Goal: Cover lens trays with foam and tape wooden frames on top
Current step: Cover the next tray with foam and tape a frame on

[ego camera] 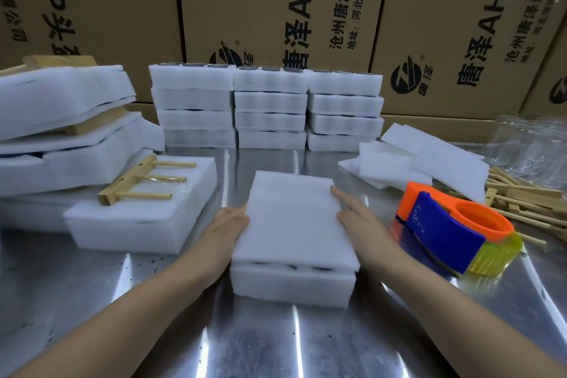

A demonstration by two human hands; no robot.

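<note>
The tray (pixel 291 285) sits in the middle of the worktop (pixel 276 344), close in front of the person, and the foam (pixel 294 218) lies flat on top of it. The foam is not quite square to the tray: at the near edge it overhangs a little to the right, and a dark gap shows between the two at the front. The left hand (pixel 228 224) touches the left edge of the foam and the right hand (pixel 356 213) lies along the right edge. The fingers (pixel 340 196) of the right hand are straight and together, and those of the left look also stretched out, with nothing gripped. The step in hand seems to be the squaring of the cover. To do it well, I would press from both sides equally with flat fingers and slide the foam until its four edges stand over the edges of the tray, without lifting it, since the foam looks light and soft and a pinch may bend it. The near edge should be checked last, because there the overhang is plain. Only then should one hand leave. The frames (pixel 521 202) and the dispenser (pixel 454 230) are both at the right side, near the right hand, so the left hand is the better one to hold the foam down.
</note>
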